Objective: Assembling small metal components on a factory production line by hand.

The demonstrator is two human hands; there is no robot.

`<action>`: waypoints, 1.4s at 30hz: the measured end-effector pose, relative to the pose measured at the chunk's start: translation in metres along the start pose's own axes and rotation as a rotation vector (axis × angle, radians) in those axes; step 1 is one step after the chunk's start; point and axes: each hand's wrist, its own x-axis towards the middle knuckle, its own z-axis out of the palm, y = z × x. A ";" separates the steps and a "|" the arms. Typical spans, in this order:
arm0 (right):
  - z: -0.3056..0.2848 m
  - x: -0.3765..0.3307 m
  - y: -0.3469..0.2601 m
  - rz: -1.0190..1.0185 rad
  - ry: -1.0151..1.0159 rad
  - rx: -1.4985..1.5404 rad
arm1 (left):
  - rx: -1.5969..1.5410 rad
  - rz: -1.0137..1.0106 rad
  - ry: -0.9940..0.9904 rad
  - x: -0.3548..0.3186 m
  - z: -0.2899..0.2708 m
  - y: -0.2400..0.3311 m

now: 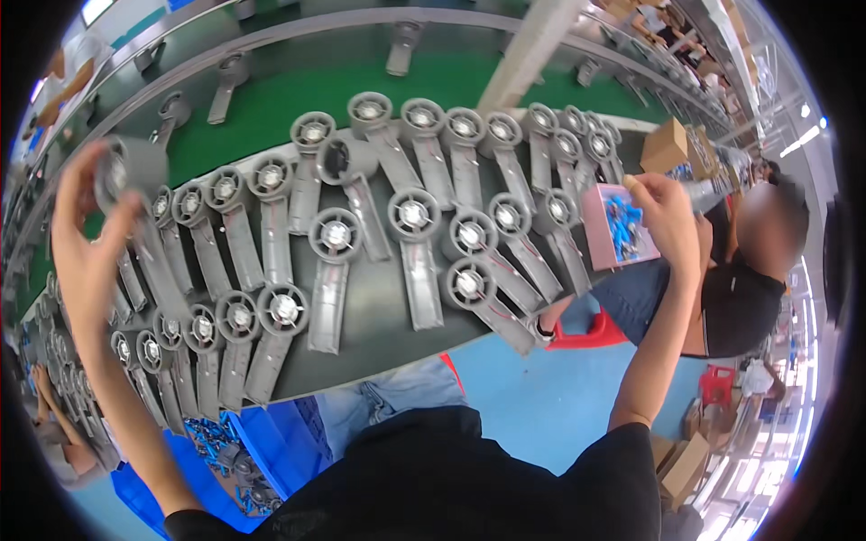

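Left hand (86, 248) and right hand (672, 221) well apart over a dark tabletop (379, 307)
The left is clamped on a blurred grey fan housing (140, 167), upper left of the frame; the right, fingers curled, is at a pink box (596, 230) of blue parts (622, 224), right of centre; whether it grips anything, I cannot tell; more fan housings (413, 215) lie between.

Green conveyor belt (280, 95) across the far side, a pale pillar (532, 54) rising beside it; to the right, a black-clad co-worker (750, 307) near a red stool (591, 337) on blue floor (541, 388), an open cardboard box (684, 473) at lower right
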 end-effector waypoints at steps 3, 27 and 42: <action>0.002 0.006 0.079 0.027 0.021 -0.303 | 0.054 0.178 -0.180 -0.064 0.016 0.078; 0.071 -0.117 -0.067 -0.662 0.151 0.525 | -0.446 0.341 -0.186 -0.154 0.116 0.152; 0.156 -0.171 -0.094 -0.363 -0.305 0.790 | -0.212 0.200 -0.288 -0.192 0.096 0.089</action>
